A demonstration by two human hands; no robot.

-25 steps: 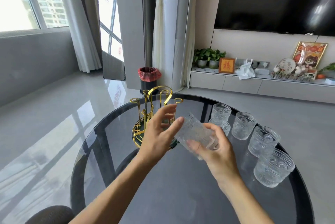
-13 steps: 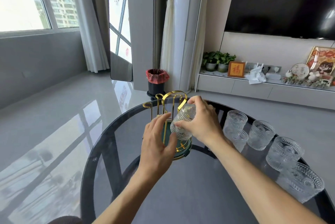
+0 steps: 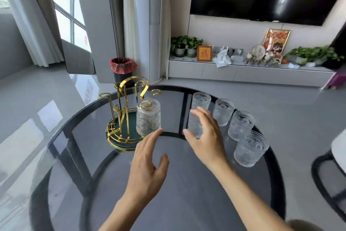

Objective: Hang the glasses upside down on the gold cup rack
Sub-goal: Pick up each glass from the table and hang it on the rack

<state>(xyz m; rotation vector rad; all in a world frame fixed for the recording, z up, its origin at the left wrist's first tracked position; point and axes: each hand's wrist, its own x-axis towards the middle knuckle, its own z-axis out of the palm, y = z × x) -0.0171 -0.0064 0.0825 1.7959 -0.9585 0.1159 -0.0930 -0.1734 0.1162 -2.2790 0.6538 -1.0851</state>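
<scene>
Glass (image 3: 148, 117) inverted, axis vertical, on rack (image 3: 123, 111) | left hand (image 3: 148, 167) spread, empty | right hand (image 3: 204, 137) curled around upright glass (image 3: 194, 127)

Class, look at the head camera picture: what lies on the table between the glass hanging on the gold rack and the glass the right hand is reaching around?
Nothing: in the head view only bare dark tabletop separates the hung glass from the glass at the right hand.
</scene>
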